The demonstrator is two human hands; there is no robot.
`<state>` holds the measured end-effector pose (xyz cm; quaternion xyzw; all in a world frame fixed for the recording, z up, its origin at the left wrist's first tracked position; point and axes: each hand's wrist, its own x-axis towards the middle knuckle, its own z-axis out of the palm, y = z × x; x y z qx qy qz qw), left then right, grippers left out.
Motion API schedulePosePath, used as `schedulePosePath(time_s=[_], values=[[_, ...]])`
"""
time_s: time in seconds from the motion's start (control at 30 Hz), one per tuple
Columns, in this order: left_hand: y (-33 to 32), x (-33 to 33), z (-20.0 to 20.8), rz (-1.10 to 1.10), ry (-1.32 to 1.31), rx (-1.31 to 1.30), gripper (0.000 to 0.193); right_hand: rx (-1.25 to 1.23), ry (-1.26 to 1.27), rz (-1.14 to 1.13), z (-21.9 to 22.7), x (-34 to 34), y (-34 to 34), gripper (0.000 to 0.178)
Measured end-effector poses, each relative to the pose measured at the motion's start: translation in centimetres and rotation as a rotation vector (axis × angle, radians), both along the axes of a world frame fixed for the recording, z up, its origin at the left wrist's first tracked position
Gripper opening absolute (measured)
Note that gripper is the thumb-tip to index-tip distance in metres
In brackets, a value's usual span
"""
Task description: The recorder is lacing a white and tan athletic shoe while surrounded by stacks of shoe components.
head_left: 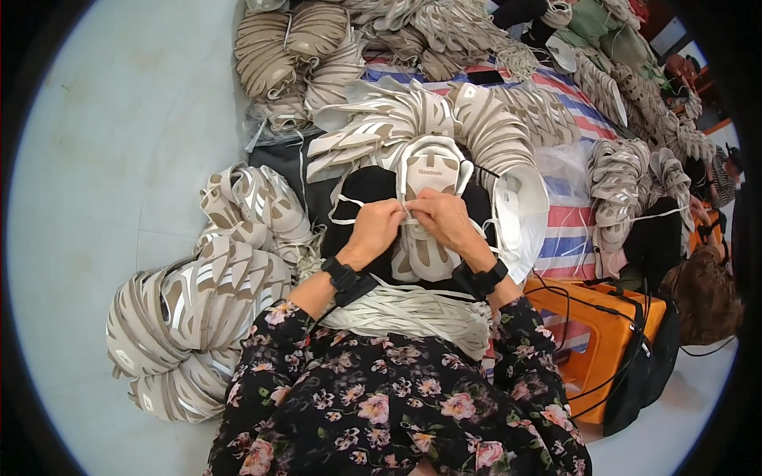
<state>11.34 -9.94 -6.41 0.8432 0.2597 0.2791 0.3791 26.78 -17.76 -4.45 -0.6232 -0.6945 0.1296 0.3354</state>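
A beige and white shoe upper [425, 259] lies in front of me, its tongue pointing away and its toe toward me. My left hand [378, 230] pinches a white shoelace [348, 200] at the upper's left eyelet edge. Close beside it, my right hand [446, 224] is closed at the lacing, fingertips pinched on the lace over the middle of the upper. The fingers hide the exact eyelet. Loose lace hangs out on both sides. A thick bundle of pale laces [409, 311] rests across my lap, below my wrists.
Stacked uppers [381, 123] curve around the far side; more bundles [202, 297] lie on the floor at left. An orange plastic stool [591, 337] with black cables stands at right. Striped sheeting [559, 238] covers the floor there. Another person [706, 289] is at the far right.
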Motion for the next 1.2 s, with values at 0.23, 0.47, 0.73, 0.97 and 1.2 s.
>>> schedulePosePath(time_s=[0.23,0.47,0.73,0.97,1.2], values=[[0.2,0.5,1.0,0.196,0.045,-0.595,0.009,0.176,-0.167,-0.067,-0.7,-0.4,0.2,0.002],[0.3,-0.1,1.1,-0.118,0.056,-0.055,0.009,0.2,-0.659,-0.853,5.1,19.6,-5.8,0.009],[0.2,0.6,1.3,-0.155,0.042,-0.375,0.006,0.355,-0.509,-0.362,3.0,10.8,-3.9,0.014],[0.4,0.5,1.5,-0.149,0.092,-0.38,0.004,0.241,-0.547,0.136,0.6,2.4,-0.3,0.013],[0.3,0.6,2.0,-0.196,0.117,-0.459,0.004,0.207,-0.487,-0.63,2.7,15.7,-2.0,0.016]])
